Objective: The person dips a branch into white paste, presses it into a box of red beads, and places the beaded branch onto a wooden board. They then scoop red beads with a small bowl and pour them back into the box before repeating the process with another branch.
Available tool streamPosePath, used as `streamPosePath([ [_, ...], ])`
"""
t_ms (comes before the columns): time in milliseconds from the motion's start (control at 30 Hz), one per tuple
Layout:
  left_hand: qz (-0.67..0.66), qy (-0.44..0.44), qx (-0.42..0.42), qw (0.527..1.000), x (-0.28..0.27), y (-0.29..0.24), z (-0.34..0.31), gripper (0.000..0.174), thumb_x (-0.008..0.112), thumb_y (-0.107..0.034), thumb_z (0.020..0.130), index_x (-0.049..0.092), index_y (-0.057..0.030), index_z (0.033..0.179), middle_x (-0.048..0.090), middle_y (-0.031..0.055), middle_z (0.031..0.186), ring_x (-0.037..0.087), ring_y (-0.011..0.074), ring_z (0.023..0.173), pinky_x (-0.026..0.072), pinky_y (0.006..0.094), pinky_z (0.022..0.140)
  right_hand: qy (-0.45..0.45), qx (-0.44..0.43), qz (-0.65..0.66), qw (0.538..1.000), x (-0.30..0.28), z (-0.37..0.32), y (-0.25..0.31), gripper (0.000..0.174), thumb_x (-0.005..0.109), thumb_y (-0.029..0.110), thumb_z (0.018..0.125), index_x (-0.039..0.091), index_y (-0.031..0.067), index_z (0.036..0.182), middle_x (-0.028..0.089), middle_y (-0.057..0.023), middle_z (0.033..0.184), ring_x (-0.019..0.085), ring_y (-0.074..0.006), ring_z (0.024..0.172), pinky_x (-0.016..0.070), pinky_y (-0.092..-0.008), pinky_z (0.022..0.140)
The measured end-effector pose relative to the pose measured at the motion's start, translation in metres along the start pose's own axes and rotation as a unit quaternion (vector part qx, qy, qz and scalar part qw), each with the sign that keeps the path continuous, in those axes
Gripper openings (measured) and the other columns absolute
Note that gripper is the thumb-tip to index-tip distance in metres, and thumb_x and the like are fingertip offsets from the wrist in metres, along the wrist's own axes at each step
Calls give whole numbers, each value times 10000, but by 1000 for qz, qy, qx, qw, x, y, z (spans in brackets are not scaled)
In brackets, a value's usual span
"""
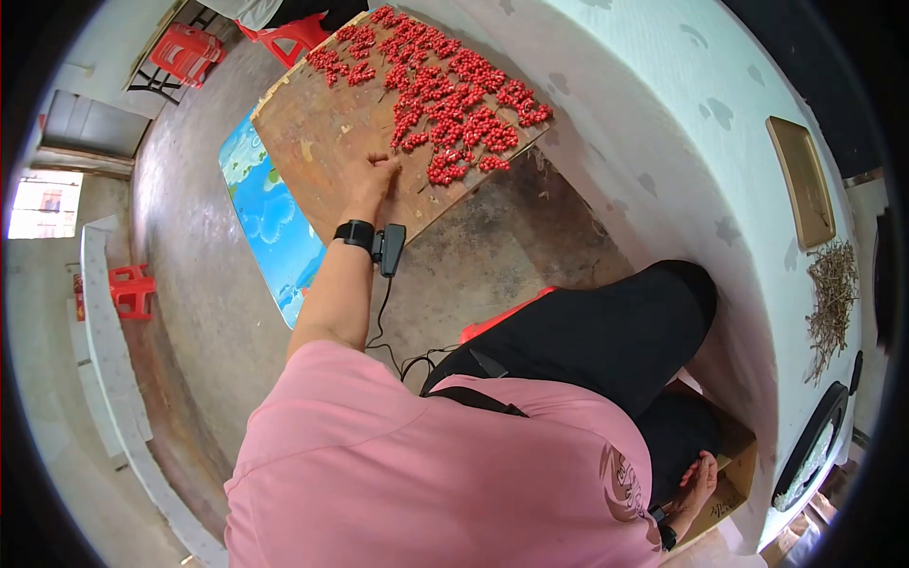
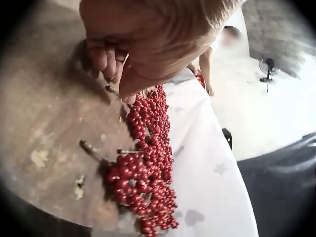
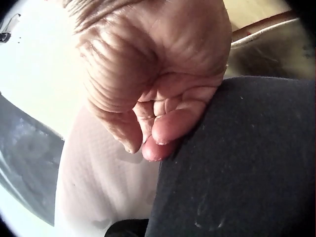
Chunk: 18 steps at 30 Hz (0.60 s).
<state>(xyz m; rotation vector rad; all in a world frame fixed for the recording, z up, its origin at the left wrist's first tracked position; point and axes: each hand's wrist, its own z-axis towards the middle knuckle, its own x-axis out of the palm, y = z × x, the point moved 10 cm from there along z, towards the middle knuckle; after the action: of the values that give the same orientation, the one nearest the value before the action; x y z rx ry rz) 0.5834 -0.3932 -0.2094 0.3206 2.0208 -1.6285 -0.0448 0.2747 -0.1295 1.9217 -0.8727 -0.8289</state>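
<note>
My left hand [image 1: 371,185] is over the brown board [image 1: 317,142], beside the red berry clusters [image 1: 445,109]. In the left wrist view its fingers are bent, and the thumb tip overlaps a short stem [image 2: 112,90] next to the berries [image 2: 148,123]; whether it touches or pinches that stem cannot be told. Another stem [image 2: 93,149] sticks out from the nearest bunch. Down by the black-trousered leg, my right hand [image 1: 696,485] hangs with loosely curled fingers. Nothing shows between its thumb and fingers [image 3: 170,126] in the right wrist view, where they are against the dark trousers [image 3: 237,163].
A blue patterned surface [image 1: 275,222] extends from under the board's left side. On the pale patterned cloth [image 1: 653,123] to the right are a tan tray [image 1: 803,180] and a pile of stems [image 1: 833,298]. A cardboard box [image 1: 737,464] stands near my right hand. Red stools [image 1: 187,52] are at the upper left.
</note>
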Motion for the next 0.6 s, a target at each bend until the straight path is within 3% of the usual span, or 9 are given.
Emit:
streamPosePath([
  [67, 166, -38, 30, 985, -3, -26, -9, 288, 784, -309, 794, 760, -68, 951, 747, 99, 857, 723, 233, 799, 552, 357, 721, 4, -1, -3, 1000, 0, 1, 1, 195, 606, 227, 1006, 639, 47, 1074, 584, 0, 725, 492, -44, 513, 373, -162, 437],
  [167, 227, -69, 23, 971, -4, -48, -20, 282, 794, -338, 758, 773, -113, 928, 743, 120, 875, 719, 270, 831, 547, 391, 758, 7, 1, 6, 1000, -1, 1, -1, 196, 611, 227, 1003, 637, 48, 1078, 583, 2, 728, 496, -43, 519, 373, -161, 440],
  [600, 215, -77, 14, 973, 3, -40, -22, 263, 759, -358, 807, 776, -126, 930, 737, 139, 885, 707, 318, 877, 538, 422, 766, 7, -10, 0, 1000, 1, -1, -1, 215, 618, 255, 1000, 651, 60, 1084, 580, 20, 735, 485, -16, 523, 352, -143, 432],
])
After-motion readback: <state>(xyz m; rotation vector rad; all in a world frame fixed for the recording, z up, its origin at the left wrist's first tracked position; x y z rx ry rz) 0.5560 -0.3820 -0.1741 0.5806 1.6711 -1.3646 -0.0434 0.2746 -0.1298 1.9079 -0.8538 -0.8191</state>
